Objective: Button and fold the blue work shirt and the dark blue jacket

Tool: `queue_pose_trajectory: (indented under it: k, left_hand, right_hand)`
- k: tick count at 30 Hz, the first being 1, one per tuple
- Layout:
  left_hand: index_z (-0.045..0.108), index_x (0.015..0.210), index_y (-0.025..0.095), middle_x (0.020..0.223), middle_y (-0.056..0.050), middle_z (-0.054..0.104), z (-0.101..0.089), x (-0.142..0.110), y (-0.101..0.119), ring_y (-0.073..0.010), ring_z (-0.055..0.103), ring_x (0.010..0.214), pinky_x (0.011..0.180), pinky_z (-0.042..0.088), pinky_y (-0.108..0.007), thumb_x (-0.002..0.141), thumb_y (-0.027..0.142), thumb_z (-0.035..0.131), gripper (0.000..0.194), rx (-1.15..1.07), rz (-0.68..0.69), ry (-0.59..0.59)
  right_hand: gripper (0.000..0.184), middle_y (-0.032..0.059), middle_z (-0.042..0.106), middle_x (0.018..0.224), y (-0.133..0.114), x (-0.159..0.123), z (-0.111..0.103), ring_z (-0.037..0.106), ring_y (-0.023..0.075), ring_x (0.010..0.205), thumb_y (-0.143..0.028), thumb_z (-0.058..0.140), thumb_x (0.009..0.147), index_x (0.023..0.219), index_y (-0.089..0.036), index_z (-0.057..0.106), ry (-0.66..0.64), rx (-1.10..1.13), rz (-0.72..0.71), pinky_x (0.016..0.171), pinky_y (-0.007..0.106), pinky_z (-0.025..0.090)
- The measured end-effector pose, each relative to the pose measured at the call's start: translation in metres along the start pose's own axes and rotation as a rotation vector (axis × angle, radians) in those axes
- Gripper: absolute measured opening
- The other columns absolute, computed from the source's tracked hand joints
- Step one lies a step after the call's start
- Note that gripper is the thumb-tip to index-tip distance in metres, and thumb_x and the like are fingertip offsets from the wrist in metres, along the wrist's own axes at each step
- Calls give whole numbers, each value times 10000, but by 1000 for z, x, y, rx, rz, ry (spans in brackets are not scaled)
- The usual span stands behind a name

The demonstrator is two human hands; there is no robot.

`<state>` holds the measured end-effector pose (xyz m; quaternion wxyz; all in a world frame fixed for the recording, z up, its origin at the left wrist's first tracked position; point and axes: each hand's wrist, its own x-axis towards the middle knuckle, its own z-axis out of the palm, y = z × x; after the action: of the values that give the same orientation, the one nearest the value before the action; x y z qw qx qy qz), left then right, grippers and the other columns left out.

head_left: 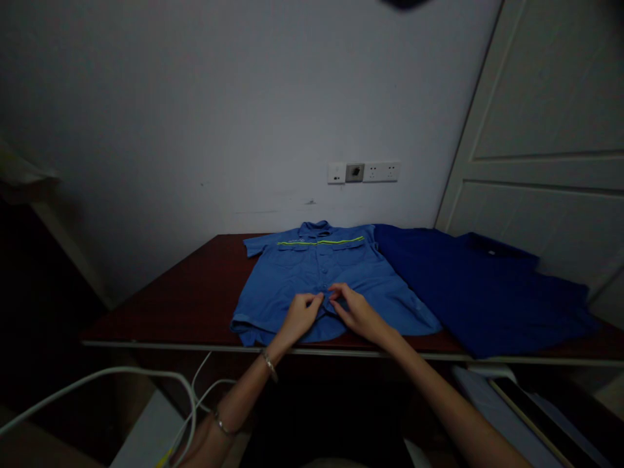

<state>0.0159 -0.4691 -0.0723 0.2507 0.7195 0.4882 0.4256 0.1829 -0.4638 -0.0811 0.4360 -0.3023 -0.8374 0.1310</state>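
Observation:
A light blue short-sleeved work shirt (283,273) lies front up on the dark red table, its collar toward the wall and a yellow-green stripe across the chest. My left hand (301,314) is closed in a pinch on the front placket near the lower hem. Just to its right, my right hand (358,313) is at the same placket, thumb and forefinger curved with a gap between them. The fingertips are close to the cloth; whether they touch it is hard to see. Buttons run up the placket above my hands.
A darker blue garment (439,279) is spread on the right, beside the shirt. The table (195,286) meets a wall with sockets (381,171). A white door (541,175) stands at the right. White cables (131,371) loop below the table edge at lower left.

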Motion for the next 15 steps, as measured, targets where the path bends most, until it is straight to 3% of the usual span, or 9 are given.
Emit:
queue_pose_trajectory:
  k: [6, 15]
  left_hand:
    - [700, 741, 122, 690, -23, 674, 0, 2, 4, -155, 575, 669, 643, 406, -236, 721, 372, 563, 286, -178, -82, -50]
    - [710, 735, 116, 722, -36, 689, 3, 5, -6, -179, 586, 710, 673, 418, -257, 717, 362, 545, 297, -221, -119, -33]
  right_hand:
    - [256, 84, 563, 972, -5, 0, -3, 550, 182, 908, -168, 400, 841, 1091, -195, 441, -27, -82, -50, 813, 344, 445]
    - [128, 50, 589, 901, -2, 1, -1, 572, 153, 855, -190, 435, 848, 963, -195, 492, 8, -6, -20, 779, 293, 457]
